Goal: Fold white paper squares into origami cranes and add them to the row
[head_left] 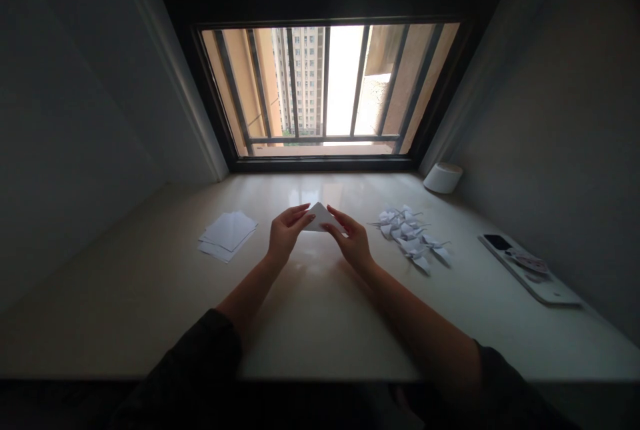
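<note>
Between my hands is a piece of white paper [318, 217], folded into a triangle with its point facing the window. My left hand [289, 230] pinches its left side, thumb on top. On the right side my right hand [353, 235] grips it in the same way, the thumb pressing near the lower edge. A small stack of white paper sheets [229, 233] lies to the left of my hands. To the right sits a cluster of folded white paper cranes [407, 233].
A phone in a pale case [530, 270] lies by the right wall. A white rounded object [443, 177] stands in the back right corner. The pale sill [320, 323] ends at a front edge close to me, and a barred window [320, 90] is behind it.
</note>
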Available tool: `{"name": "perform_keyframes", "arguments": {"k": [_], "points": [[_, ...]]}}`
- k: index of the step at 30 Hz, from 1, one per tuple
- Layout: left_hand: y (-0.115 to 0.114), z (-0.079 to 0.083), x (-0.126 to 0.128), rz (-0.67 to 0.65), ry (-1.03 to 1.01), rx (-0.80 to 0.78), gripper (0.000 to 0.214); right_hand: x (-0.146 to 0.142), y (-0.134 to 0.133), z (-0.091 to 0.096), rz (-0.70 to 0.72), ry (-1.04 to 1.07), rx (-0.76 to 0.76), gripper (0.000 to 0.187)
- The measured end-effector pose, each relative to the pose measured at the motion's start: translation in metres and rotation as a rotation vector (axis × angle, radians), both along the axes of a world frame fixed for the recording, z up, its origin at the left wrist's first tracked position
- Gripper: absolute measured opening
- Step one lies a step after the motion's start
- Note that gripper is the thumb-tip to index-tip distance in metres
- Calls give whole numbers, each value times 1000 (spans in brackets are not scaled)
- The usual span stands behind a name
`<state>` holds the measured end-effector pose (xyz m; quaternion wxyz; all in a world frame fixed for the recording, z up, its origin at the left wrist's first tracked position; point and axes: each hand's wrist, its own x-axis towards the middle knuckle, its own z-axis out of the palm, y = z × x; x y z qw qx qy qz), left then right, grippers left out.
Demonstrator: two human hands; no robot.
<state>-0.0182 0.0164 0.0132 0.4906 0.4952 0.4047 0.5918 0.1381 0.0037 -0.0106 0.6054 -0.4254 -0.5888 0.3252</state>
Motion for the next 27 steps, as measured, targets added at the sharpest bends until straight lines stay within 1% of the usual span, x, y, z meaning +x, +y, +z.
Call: {"name": "perform_keyframes", "arguments": {"k": [5, 12, 20, 27], "points": [[-2, -1, 3, 52, 10, 18, 36, -3, -3, 2, 3, 23, 45, 44], [-5, 2, 3, 94, 29, 21, 34, -4, -4, 3, -6, -6, 29, 44], [-4, -2, 3, 105, 52, 47, 35, -4, -4, 2, 7, 9, 33, 44], [-6, 2, 5, 110, 47, 23, 33, -4, -4, 2, -9, 15, 17, 44]]}}
